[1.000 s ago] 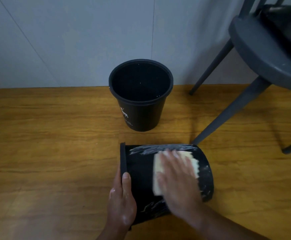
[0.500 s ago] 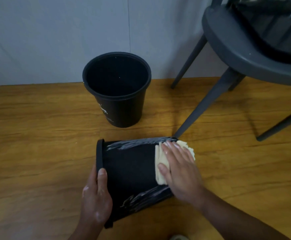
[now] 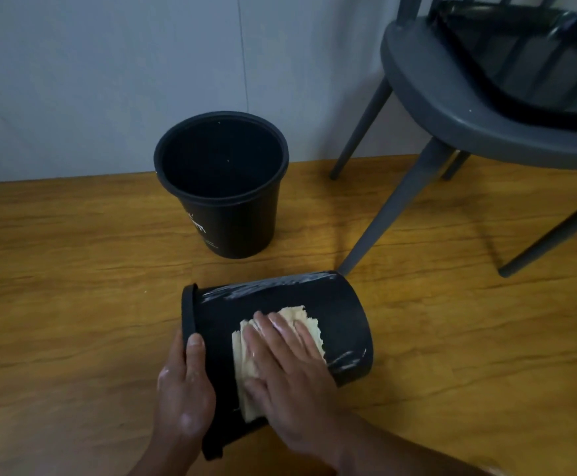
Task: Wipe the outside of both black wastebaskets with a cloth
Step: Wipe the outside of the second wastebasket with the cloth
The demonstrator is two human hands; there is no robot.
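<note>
The tipped black plastic wastebasket (image 3: 343, 312) lies under both hands; it looks light, stiff and probably slick, with the rim the surest hold. The left hand (image 3: 185, 389) grips that rim. The right hand (image 3: 290, 372), fingers spread flat, presses the soft cream cloth (image 3: 295, 313) beneath it.

Black tipped wastebasket (image 3: 343, 316) lies sideways, rim toward 9 o'clock, pale cloth (image 3: 242, 372) atop; upright wastebasket (image 3: 242, 228) at its 12 o'clock.

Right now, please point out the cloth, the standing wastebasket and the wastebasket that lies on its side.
cloth (image 3: 297, 314): head view, on its uncovered upper corner.
standing wastebasket (image 3: 242, 231): head view, on its outer wall.
lying wastebasket (image 3: 343, 317): head view, on its bare side wall.
</note>
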